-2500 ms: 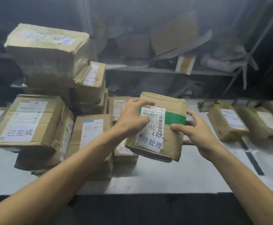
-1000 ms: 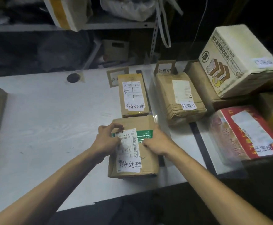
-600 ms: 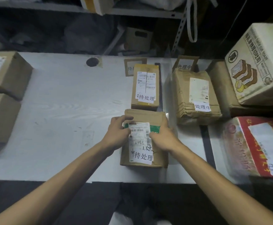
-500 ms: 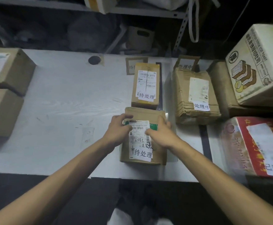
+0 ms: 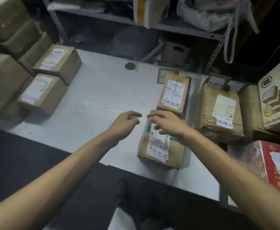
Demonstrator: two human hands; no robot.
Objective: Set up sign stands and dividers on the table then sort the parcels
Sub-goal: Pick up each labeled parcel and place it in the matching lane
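Parcel (image 5: pixel 159 151) flat on table (image 5: pixel 94 100); right hand (image 5: pixel 167 125) over it, left hand (image 5: pixel 124 123) beside.

Two sign stands (image 5: pixel 163 75) (image 5: pixel 217 80), two 待处理 parcels (image 5: pixel 174 94) (image 5: pixel 159 152), one 处理中 parcel (image 5: pixel 219 113) — one red box (image 5: pixel 277 165), one printed carton (image 5: pixel 276 97)

Illumination is dim and uneven. The white table (image 5: pixel 94 100) is the brightest surface, flat and matte. The shelf (image 5: pixel 177 27) at 12 o'clock and the zone at 6 o'clock sink into near-black shadow. Motion blur softens the left hand (image 5: pixel 126 123), the right hand (image 5: pixel 167 123) and the boxes (image 5: pixel 41 93) at 9 o'clock. The near parcel label (image 5: pixel 159 153) is legible. Wide-angle distortion bends edges at 3 and 9 o'clock.
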